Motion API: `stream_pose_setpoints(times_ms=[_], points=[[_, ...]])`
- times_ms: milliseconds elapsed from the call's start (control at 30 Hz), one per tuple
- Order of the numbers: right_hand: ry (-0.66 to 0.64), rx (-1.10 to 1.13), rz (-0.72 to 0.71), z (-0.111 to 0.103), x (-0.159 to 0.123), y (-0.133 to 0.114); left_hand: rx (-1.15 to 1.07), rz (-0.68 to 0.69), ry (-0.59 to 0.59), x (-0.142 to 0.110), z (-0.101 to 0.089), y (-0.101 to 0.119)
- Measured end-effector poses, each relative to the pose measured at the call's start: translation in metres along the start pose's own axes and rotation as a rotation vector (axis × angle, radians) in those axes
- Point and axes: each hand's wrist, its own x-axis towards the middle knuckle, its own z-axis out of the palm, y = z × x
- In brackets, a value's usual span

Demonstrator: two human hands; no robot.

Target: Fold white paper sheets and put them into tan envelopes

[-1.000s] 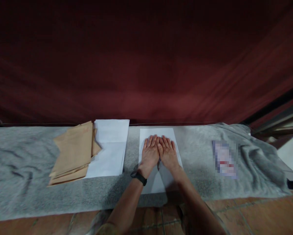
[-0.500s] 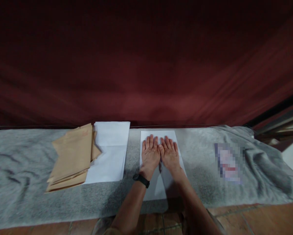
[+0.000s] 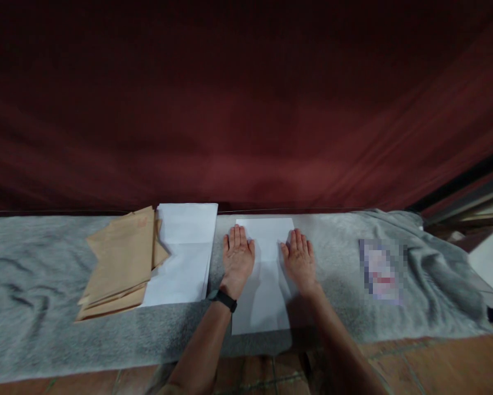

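White sheet, laid flat on grey cloth, creased crosswise near its middle, partly shadowed, overlapped at the sides by left hand and right hand, both flattened palm-down with nothing grasped, now parted from their earlier side-by-side placement mid-sheet.

The left hand and right hand were bare, and so were the lower arms. A thin black band went round the left wrist, with a small dark piece on it. A bit of brownish sleeve showed too.
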Motion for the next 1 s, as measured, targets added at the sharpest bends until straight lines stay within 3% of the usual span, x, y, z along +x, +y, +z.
stream_pose_setpoints(times_ms=[233, 367, 500, 700, 1000], points=[[-0.031, -0.005, 0.014, -0.012, -0.01, 0.0, -0.002, -0.016, 0.045, -0.013, -0.008, 0.009], [-0.061, 0.091, -0.131, -0.017, -0.025, -0.01, -0.068, 0.169, 0.065, -0.044, -0.014, 0.032], [-0.157, 0.134, -0.244, -0.021, -0.04, -0.022, -0.081, 0.343, -0.017, -0.072, -0.011, 0.041], [-0.193, 0.109, -0.257, -0.028, -0.049, -0.019, -0.034, 0.371, -0.039, -0.082, -0.01, 0.024], [-0.149, 0.085, -0.221, -0.031, -0.054, 0.012, 0.012, 0.308, -0.042, -0.081, -0.018, 0.001]])
